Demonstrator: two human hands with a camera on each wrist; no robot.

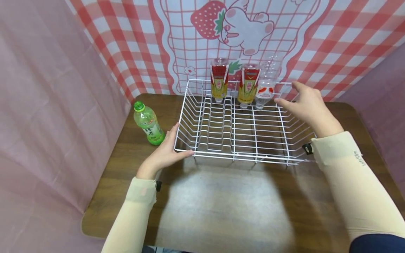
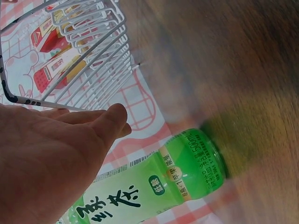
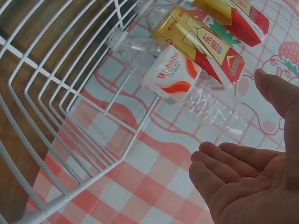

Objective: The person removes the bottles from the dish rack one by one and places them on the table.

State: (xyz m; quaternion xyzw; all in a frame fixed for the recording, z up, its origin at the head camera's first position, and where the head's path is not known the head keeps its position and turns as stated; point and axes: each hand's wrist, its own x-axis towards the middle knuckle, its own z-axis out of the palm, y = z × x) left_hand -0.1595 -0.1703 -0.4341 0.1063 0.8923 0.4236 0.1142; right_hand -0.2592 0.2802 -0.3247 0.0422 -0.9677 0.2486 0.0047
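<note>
Along the far side of the white wire dish rack, two red-and-gold drink bottles stand neck-down, Wahaha water bottle inverted at their right. Just beside it, the right hand spreads loose and free! Near left, the left hand touches the rack's corner, fingers extended; the green tea bottle stands upright left of it on the wooden table.

Green bottle, left: "绿茶", "低糖", "500ml"
Clear bottle, far right: "Wahaha"
Gold-red bottle, left of clear bottle: "东鹏"
Right sleeve, near right: "Let's Slim"
</note>
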